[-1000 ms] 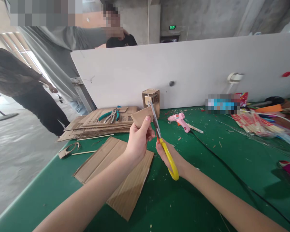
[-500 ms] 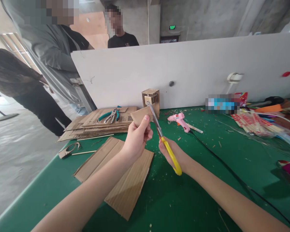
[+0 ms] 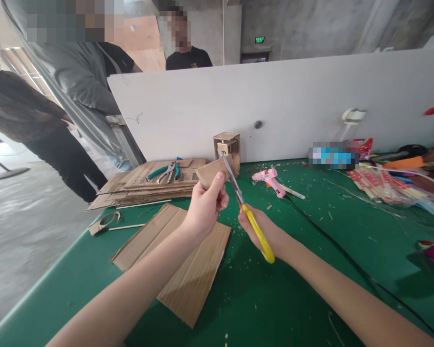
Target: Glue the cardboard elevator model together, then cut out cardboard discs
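My left hand [image 3: 208, 205] pinches a small cardboard piece [image 3: 210, 172] between thumb and fingers, above the table. Wrapped round the yellow handles of a pair of scissors [image 3: 257, 232] is my right hand [image 3: 258, 226]. The scissor blades point up and away, lying across the right edge of the cardboard piece. Beneath my left forearm a larger cardboard sheet [image 3: 198, 274] lies flat on the green table [image 3: 282, 299]. Behind the blades a small cardboard box structure [image 3: 227, 140] stands against the white panel, its lower part hidden by the held piece.
Pliers with teal handles [image 3: 168, 172] rest on stacked cardboard [image 3: 130, 190] at the left. Right of my hands lies a pink glue gun [image 3: 271, 180], its black cord [image 3: 332, 241] running toward the front right. A white panel [image 3: 292, 106] borders the back; people [image 3: 83, 86] stand beyond.
The view has shifted very slightly. My hands, the scissors and the cardboard piece keep almost the same position, with the blades still at the piece's right edge.
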### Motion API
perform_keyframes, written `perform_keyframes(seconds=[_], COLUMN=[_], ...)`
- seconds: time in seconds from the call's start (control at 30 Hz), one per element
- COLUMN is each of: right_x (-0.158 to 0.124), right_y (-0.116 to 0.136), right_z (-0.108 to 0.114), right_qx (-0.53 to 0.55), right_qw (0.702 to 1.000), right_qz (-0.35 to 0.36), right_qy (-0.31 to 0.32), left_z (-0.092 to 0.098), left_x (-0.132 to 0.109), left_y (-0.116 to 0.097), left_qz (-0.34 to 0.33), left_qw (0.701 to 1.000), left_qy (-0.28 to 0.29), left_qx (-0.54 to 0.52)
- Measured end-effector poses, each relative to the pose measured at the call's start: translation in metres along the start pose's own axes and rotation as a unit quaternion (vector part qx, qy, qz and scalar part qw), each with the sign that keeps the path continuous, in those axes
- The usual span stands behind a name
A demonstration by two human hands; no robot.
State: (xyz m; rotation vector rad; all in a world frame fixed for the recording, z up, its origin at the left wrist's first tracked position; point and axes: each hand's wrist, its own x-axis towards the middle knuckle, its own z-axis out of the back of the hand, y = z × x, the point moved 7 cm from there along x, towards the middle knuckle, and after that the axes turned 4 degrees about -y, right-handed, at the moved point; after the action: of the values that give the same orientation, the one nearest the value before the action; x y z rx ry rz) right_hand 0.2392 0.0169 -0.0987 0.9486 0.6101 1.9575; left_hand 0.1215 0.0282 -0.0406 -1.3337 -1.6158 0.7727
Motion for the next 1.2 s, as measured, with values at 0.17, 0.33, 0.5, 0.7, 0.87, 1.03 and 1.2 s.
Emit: perform_keyframes(seconds=[0.17, 0.33, 0.5, 0.7, 0.87, 1.03, 1.2], right_x=[-0.001, -0.004, -0.004, -0.001, 0.000, -0.001, -0.002], right_y=[0.002, -0.005, -0.007, -0.002, -0.005, -0.004, -0.004], right_z=[0.000, -0.007, -0.007, 0.002, 0.002, 0.002, 0.007], right_qx=[0.004, 0.063, 0.072, 0.036, 0.041, 0.055, 0.043], right_qw=[1.000, 0.998, 0.997, 0.999, 0.999, 0.998, 0.998], right_qz=[-0.014, -0.011, -0.026, -0.023, -0.020, -0.021, -0.046], right_qy=[-0.011, -0.012, 0.020, -0.004, -0.007, 0.011, 0.005], left_z=[0.001, -0.001, -0.002, -0.003, -0.002, 0.003, 0.008], left_x=[0.001, 0.001, 0.001, 0.002, 0.004, 0.008, 0.011], left_y=[-0.002, -0.001, 0.000, -0.006, -0.007, -0.003, -0.004], left_qz=[0.007, 0.010, -0.001, 0.000, 0.014, 0.034, 0.029], left_qw=[1.000, 0.999, 0.999, 0.998, 0.997, 0.994, 0.989], left_qy=[0.013, 0.027, 0.040, 0.057, 0.074, 0.088, 0.106], left_qx=[0.008, 0.015, 0.006, 0.022, 0.030, 0.063, 0.104])
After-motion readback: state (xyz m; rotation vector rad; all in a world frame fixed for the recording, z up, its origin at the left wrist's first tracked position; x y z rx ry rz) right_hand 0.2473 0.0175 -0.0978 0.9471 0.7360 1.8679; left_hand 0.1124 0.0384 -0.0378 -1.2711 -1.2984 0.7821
